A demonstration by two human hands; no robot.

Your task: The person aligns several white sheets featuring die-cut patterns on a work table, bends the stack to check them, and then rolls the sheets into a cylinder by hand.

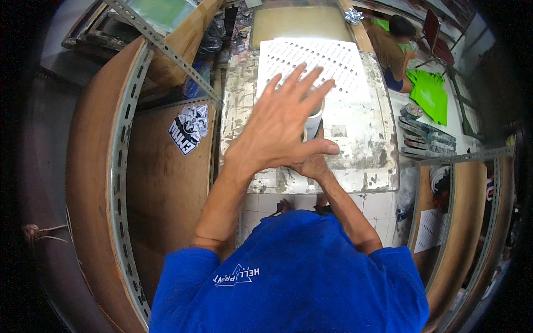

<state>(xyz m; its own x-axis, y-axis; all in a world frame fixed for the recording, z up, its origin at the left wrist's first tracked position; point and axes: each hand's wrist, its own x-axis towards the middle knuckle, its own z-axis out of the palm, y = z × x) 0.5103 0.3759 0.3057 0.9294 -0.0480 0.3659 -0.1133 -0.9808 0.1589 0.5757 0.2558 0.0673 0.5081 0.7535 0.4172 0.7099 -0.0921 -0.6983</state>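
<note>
Two bare hands working at a paint-stained desk [355, 169]. The left hand [277, 125] is hovering palm down in front of a white cylindrical object [315, 123], its fingers spreading wide apart and its thumb pointing to the right; I cannot tell whether its palm is touching the object. The right hand [313, 165] is reaching in below, near the cylinder's lower end; the left hand is covering its fingers, so I cannot tell whether they are closing on it. The cylinder is standing or being held over the middle of the desk, and any label on it is being hidden.

Beyond it, a white sheet [348, 80] is lying on the desk, bearing slanting rows of small dark print, too fine for reading from where I am standing. A yellowish panel [300, 25] is lying at the far end, with crumpled foil [353, 15] resting beside it.

Other lettering: a black-and-white sticker [190, 126] is showing a mascot figure above block capitals on a wooden panel [166, 183] at left; the worker's blue shirt [300, 277] is carrying white capitals across a triangle outline. At right, another person [391, 55] is sitting near a bright green garment [428, 94].
</note>
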